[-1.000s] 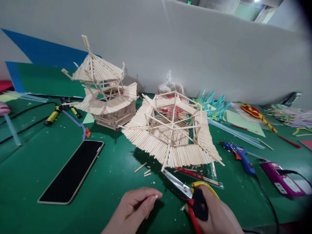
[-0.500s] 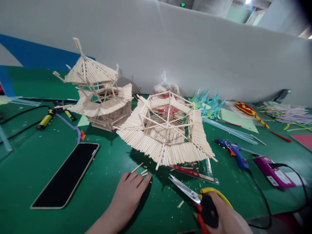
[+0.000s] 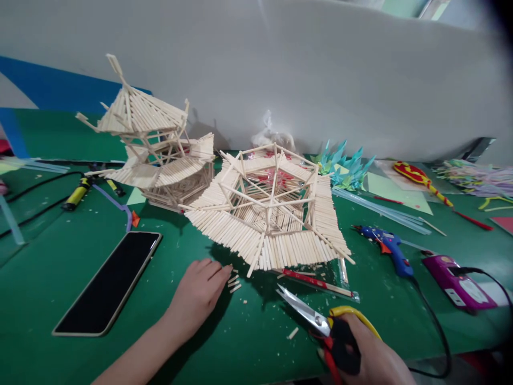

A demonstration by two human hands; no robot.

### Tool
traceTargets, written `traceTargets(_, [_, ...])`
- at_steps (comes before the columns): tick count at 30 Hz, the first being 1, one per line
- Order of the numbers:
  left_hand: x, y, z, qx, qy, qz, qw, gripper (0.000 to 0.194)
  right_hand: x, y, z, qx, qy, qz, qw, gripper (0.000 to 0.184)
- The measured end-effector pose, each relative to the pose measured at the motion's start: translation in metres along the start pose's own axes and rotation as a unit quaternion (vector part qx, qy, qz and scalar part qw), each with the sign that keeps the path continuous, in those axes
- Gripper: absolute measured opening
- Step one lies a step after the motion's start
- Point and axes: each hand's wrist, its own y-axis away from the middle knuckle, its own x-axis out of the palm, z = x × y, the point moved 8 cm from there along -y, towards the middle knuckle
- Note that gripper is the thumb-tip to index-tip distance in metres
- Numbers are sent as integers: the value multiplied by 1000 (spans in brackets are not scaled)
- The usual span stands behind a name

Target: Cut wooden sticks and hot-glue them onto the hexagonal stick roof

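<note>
My left hand [image 3: 200, 286] rests low over the green table, its fingers curled downward and pressed together beside several short cut wooden sticks [image 3: 234, 283]. Whatever its fingertips hold is hidden beneath them. In my right hand [image 3: 366, 350] are scissors [image 3: 304, 309] with yellow, red and black handles, their blades pointing up and left, nearly together. Just beyond both hands stands a wooden-stick pavilion roof [image 3: 294, 251], its slatted eaves flaring around an open frame of bars. A small stick offcut [image 3: 293, 333] lies left of the scissors' handles.
A taller stick pagoda [image 3: 172, 174] stands behind on the left, a phone [image 3: 108, 286] in front of it. A blue glue gun [image 3: 387, 246] and a purple power strip [image 3: 457, 280] with cables lie right. A red packet of sticks [image 3: 316, 282] lies under the roof's front edge.
My left hand has moved forward and left from near the scissors to the cut sticks, turning palm down. A longer stick there is out of sight now. The scissors have shifted slightly right.
</note>
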Motion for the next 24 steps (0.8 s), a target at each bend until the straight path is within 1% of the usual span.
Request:
traceTargets(3, [7, -9, 3, 21, -3, 28, 999, 24, 1, 0, 6, -12, 6, 9, 1000, 13])
traceTargets(7, [15, -21, 0, 44, -8, 54, 998, 20, 4, 1, 7, -18, 4, 8, 1000, 12])
traceTargets(10, [16, -30, 3, 37, -10, 49, 998, 21, 6, 2, 5, -20, 11, 9, 1000, 13])
traceTargets(13, [13, -34, 8, 17, -2, 26, 999, 26, 5, 1, 2, -12, 12, -3, 1000, 14])
traceTargets(16, [5, -25, 10, -3, 23, -1, 1000, 26, 2, 0, -1, -20, 13, -24, 999, 14])
traceTargets(18, [0, -14, 6, -16, 42, -11, 999, 23, -2, -1, -4, -36, 31, -56, 997, 13])
traceTargets(21, [-2, 2, -1, -39, 57, -8, 998, 15, -8, -3, -6, -72, 66, -107, 989, 15])
traceTargets(24, [3, 11, -4, -68, 59, 4, 996, 16, -11, -5, -3, -129, 95, -122, 980, 24])
